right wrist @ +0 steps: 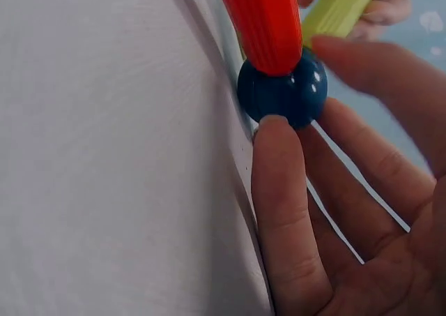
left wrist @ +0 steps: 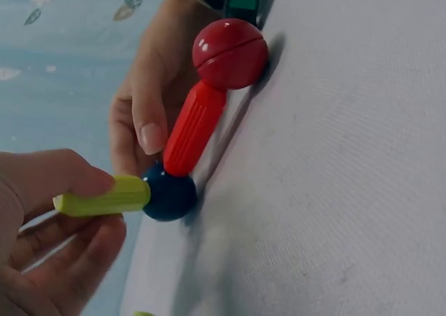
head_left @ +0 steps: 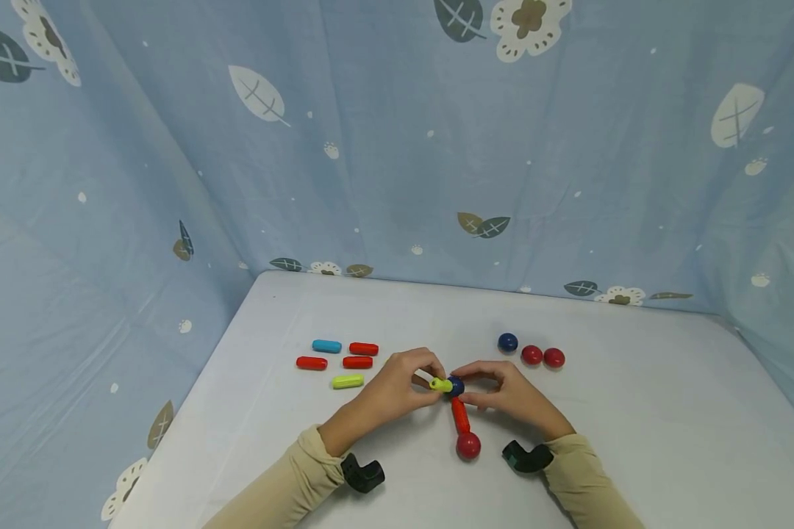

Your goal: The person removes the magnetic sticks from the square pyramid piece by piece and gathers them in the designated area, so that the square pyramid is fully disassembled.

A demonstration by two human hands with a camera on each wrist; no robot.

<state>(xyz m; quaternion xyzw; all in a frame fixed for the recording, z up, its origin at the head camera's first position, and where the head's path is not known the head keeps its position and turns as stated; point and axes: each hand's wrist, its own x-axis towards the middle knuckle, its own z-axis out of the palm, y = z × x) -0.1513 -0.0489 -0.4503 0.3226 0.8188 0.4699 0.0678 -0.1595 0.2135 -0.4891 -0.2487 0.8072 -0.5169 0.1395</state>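
My left hand (head_left: pixel 393 389) pinches a yellow-green ribbed rod (left wrist: pixel 104 196) between thumb and fingers. One end of that rod meets a dark blue ball (left wrist: pixel 169 192). Around the ball's other side, the thumb and fingertips of my right hand (head_left: pixel 514 394) hold it, as the right wrist view shows. A red ribbed rod (left wrist: pixel 195 129) joins the blue ball to a glossy red ball (left wrist: pixel 230 54). In the head view this red ball lies nearest to me on the white table.
Left of the hands lie a blue rod (head_left: pixel 327 346), several red rods (head_left: pixel 358 362) and another yellow-green rod (head_left: pixel 348 381). Beyond my right hand are a blue ball (head_left: pixel 507 342) and two red balls (head_left: pixel 532 355). Blue patterned cloth (head_left: pixel 397 184) hangs behind the table (head_left: pixel 668 411).
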